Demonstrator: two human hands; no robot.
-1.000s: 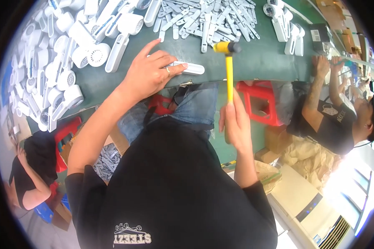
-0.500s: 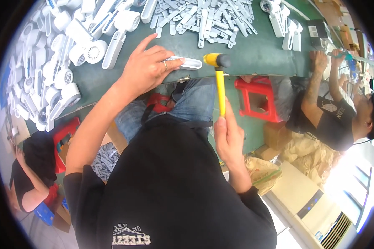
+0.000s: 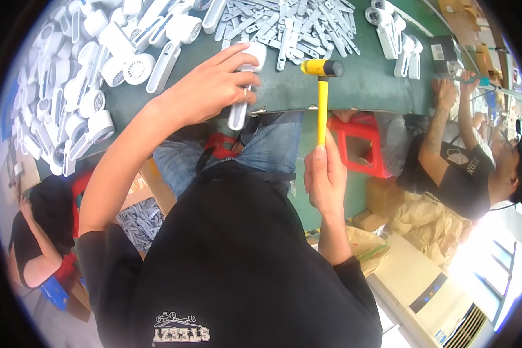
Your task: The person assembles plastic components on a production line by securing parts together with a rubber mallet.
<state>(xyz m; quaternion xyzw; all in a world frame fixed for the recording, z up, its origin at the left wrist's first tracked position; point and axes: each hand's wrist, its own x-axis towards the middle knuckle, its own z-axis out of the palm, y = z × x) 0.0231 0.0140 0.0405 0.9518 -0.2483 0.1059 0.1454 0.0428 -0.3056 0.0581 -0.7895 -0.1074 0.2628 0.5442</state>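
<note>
My left hand (image 3: pixel 217 87) is closed around a white hand shower head (image 3: pixel 236 118) at the table's near edge. The round end of that part shows past my fingertips, and its handle points toward me; my fingers cover the middle. Upright in my right hand (image 3: pixel 327 177) is a yellow mallet (image 3: pixel 322 104) with a black-faced head, raised to the right of the shower head and apart from it. Beyond both hands lies a heap of flat grey strips (image 3: pixel 290 29). Many similar white shower heads (image 3: pixel 138 69) are piled on the left.
The green tabletop (image 3: pixel 377 84) runs across in front of me. More white parts (image 3: pixel 409 55) and a dark box (image 3: pixel 445 55) lie at the right. A red stool (image 3: pixel 362 145) stands below the edge. Co-workers sit on both sides. A carton of grey strips (image 3: pixel 140 223) is at my left.
The shower head, lying sideways under my left fingers before, is now gripped and turned with its handle toward me. The mallet has shifted up and right, away from it.
</note>
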